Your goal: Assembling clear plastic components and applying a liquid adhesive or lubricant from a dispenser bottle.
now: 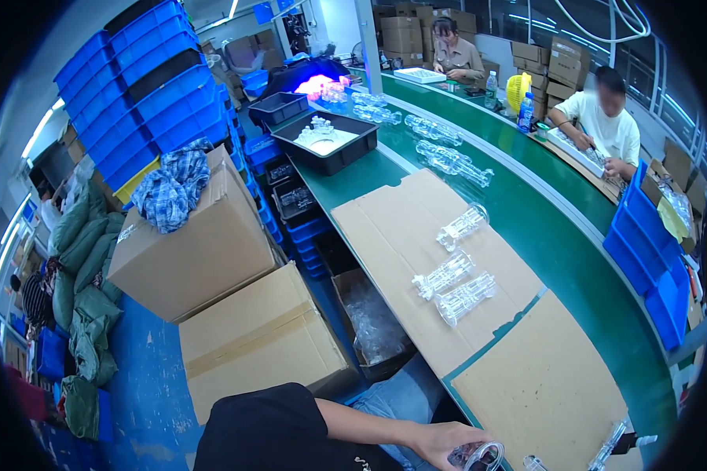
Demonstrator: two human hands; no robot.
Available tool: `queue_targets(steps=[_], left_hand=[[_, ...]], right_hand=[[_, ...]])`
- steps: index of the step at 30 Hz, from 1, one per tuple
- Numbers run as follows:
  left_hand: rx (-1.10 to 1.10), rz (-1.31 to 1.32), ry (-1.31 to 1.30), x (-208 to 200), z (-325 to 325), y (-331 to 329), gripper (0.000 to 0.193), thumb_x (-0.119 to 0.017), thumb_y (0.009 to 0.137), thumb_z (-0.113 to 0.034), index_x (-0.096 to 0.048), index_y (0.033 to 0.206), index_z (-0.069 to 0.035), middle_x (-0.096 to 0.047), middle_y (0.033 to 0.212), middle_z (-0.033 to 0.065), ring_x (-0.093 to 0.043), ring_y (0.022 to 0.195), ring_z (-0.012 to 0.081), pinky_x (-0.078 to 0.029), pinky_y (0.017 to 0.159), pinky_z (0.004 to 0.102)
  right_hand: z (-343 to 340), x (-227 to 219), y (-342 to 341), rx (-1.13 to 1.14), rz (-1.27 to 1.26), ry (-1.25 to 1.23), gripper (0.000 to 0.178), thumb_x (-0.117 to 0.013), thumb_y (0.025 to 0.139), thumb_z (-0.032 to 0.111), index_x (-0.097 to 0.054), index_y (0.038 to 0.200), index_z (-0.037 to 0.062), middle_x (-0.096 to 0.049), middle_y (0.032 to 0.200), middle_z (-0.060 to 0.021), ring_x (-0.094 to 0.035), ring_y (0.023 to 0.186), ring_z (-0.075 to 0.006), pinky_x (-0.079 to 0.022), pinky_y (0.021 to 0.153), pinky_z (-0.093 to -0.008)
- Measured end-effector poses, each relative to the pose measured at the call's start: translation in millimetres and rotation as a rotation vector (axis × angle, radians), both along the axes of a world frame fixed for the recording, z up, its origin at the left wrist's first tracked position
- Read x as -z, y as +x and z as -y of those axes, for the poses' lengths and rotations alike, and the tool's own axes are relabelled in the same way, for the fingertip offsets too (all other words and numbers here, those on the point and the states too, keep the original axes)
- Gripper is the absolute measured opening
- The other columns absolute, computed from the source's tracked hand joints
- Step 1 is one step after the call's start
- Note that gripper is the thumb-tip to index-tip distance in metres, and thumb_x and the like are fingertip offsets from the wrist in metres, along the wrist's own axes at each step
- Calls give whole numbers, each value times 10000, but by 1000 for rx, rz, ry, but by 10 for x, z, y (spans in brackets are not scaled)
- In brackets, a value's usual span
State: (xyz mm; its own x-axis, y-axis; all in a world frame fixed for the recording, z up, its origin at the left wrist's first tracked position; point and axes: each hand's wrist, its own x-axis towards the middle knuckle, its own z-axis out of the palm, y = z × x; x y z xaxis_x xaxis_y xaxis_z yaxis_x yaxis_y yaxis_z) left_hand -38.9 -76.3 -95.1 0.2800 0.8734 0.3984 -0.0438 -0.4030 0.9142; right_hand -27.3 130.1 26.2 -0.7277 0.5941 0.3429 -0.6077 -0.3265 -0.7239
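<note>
My left hand [441, 443] is at the lower edge, its fingers curled around a clear plastic part with a round rim [489, 454]. The lower part of this piece is cut off by the picture's edge. My right hand is out of sight. Three clear plastic pieces [465, 298] shaped like small ornate columns lie on the cardboard sheet [401, 228] ahead of my hand. At the lower right, another slim clear piece [607, 447] lies beside a black object with a pale tip [635, 443], too cut off to name.
More clear pieces [454, 161] lie along the green conveyor belt [554, 235]. A black tray [346, 157] holds white material and a clear piece. Cartons [259, 334] and stacked blue crates [153, 86] stand left. Two people [605, 125] work across the belt, near blue bins [644, 235].
</note>
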Motion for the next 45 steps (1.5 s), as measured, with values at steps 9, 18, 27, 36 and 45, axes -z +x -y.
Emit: queue_targets(steps=[9, 18, 27, 36, 45], left_hand=[[174, -213, -45, -207, 90, 0, 629, -781, 711, -279, -531, 1241, -52, -627, 992, 81, -597, 762, 236, -492, 710, 316], [46, -317, 75, -395, -42, 83, 588, -801, 609, -153, -572, 1142, -56, -595, 844, 38, -573, 684, 197, -469, 612, 295], [16, -431, 152, -297, 18, 198, 572, -791, 614, -160, -557, 1127, -62, -586, 875, 40, -566, 692, 192, -463, 607, 290], [4, -475, 224, -310, -8, 210, 561, -775, 637, -178, -542, 1139, -84, -566, 871, 31, -543, 668, 179, -444, 578, 289], [-35, -497, 287, -297, -11, 219, 567, -762, 624, -180, -538, 1136, -86, -541, 858, 22, -510, 647, 167, -432, 567, 287]], right_hand=[[625, 208, 790, 470, -425, -23, 619, -568, 773, 472, -445, 1252, 101, -518, 1158, -116, -532, 1100, -280, -464, 941, -437], [2180, 298, 2370, 1139, -265, 57, 599, -638, 738, 370, -400, 1213, 92, -481, 1152, -89, -489, 1125, -294, -448, 940, -435], [2269, 364, 2402, 1135, -218, 40, 615, -680, 740, 396, -436, 1221, 103, -483, 1189, -115, -505, 1149, -329, -499, 923, -451], [2243, 333, 2380, 1092, -229, 8, 638, -731, 689, 367, -446, 1198, 108, -482, 1168, -113, -497, 1134, -339, -506, 910, -440], [2241, 328, 2385, 1124, -278, -14, 646, -704, 619, 359, -445, 1153, 103, -491, 1095, -105, -485, 1107, -342, -457, 936, -472]])
